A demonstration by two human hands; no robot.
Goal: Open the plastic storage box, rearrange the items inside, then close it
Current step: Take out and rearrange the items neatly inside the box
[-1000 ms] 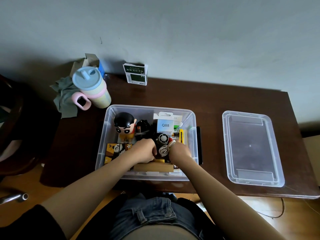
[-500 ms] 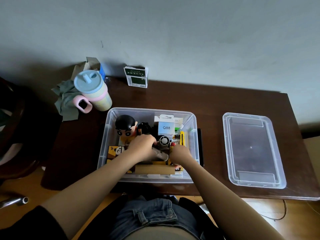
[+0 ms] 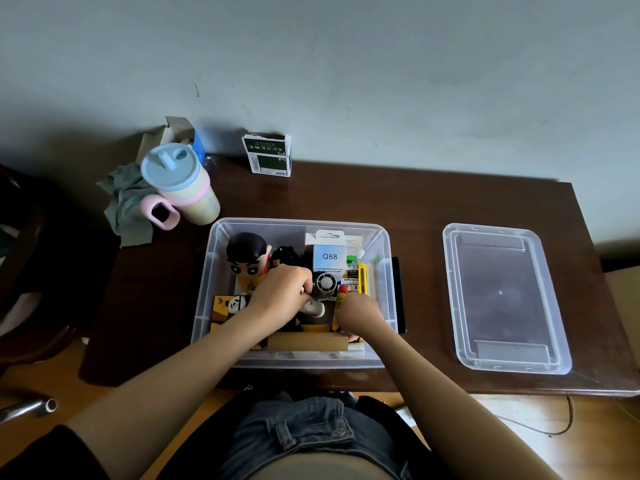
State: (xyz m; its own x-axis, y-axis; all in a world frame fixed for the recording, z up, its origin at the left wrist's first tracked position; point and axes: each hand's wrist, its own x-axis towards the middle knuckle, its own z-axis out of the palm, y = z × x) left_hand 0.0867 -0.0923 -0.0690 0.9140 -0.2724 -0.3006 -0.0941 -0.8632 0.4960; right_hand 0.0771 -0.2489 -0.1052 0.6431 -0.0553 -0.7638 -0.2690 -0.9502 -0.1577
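Clear plastic storage box (image 3: 387,299) sits open mid-table, lid (image 3: 504,296) lying well apart to its right. Thin walls likely flex; best held by the rim. Contents look light, rigid, loosely packed.

Left hand (image 3: 284,294) fingers curl round a grey-white item among them; what it is, unclear. Right hand (image 3: 358,311) is knuckles-up, fingers hidden: grip cannot be told. Cartoon figurine (image 3: 247,261) stands far-left.

My dark wooden table (image 3: 398,206) carries the clear storage box (image 3: 388,306) in front of me, its lid (image 3: 504,362) flat well off to the right. Back left stands a pastel cup (image 3: 183,188) touching a grey cloth (image 3: 128,209); a green-and-white carton (image 3: 268,155) stands by the wall.
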